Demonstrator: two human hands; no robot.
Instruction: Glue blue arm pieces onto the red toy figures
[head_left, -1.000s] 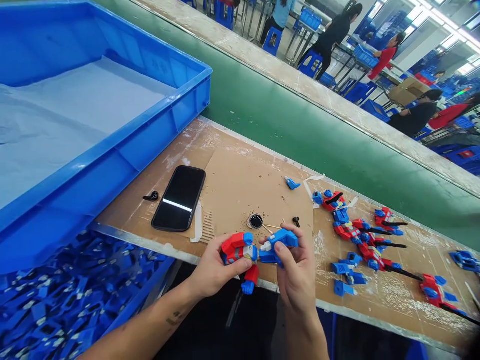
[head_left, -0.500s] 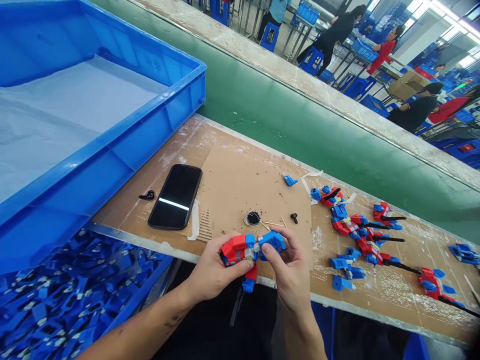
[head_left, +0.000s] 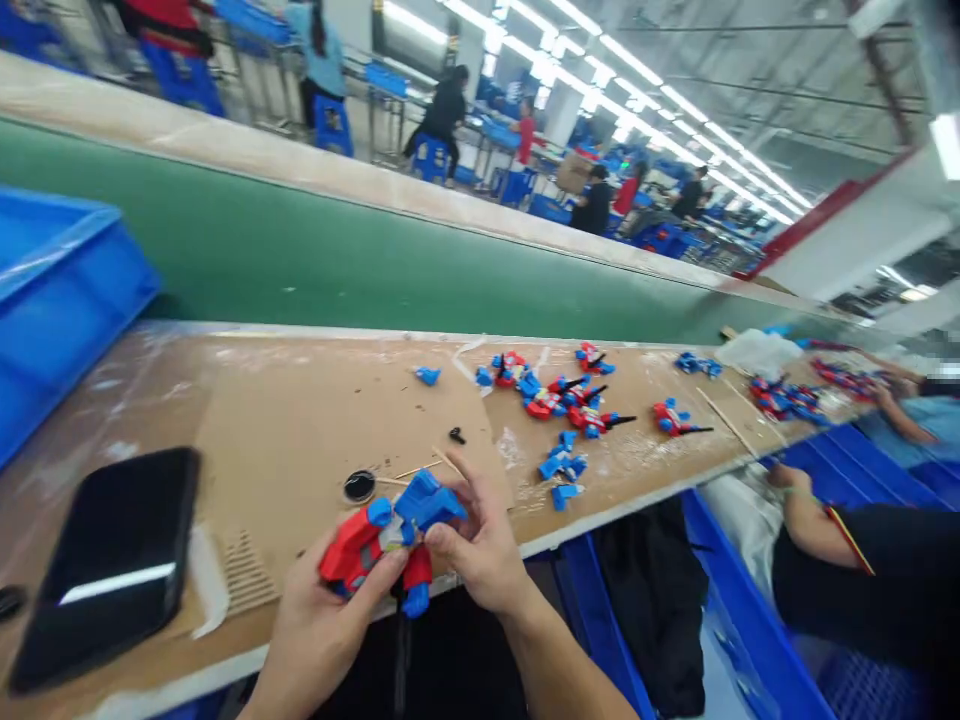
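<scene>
A red and blue toy robot (head_left: 352, 548) is held in front of me over the table's near edge. My left hand (head_left: 322, 605) is closed around its red body. My right hand (head_left: 480, 540) grips the blue leg part (head_left: 427, 500) at the toy's other end. One red arm with a blue fist (head_left: 416, 590) hangs below, with a thin dark rod under it. Just beyond the toy sit a small round pot of black paint or ink (head_left: 360, 487) and thin wooden sticks (head_left: 416, 470). A black earbud (head_left: 457, 435) lies beyond the sticks.
A phone (head_left: 112, 560) lies at the left, near a blue crate (head_left: 67, 280). Several toy robots (head_left: 547, 400) and loose blue parts (head_left: 562, 462) lie to the right. A green conveyor belt (head_left: 337, 270) runs behind. A co-worker's arm (head_left: 810, 520) is at the right.
My view has swung right and upward, showing more of the table's right side and co-workers there. Both hands keep hold of the toy, whose blue leg part now looks more raised.
</scene>
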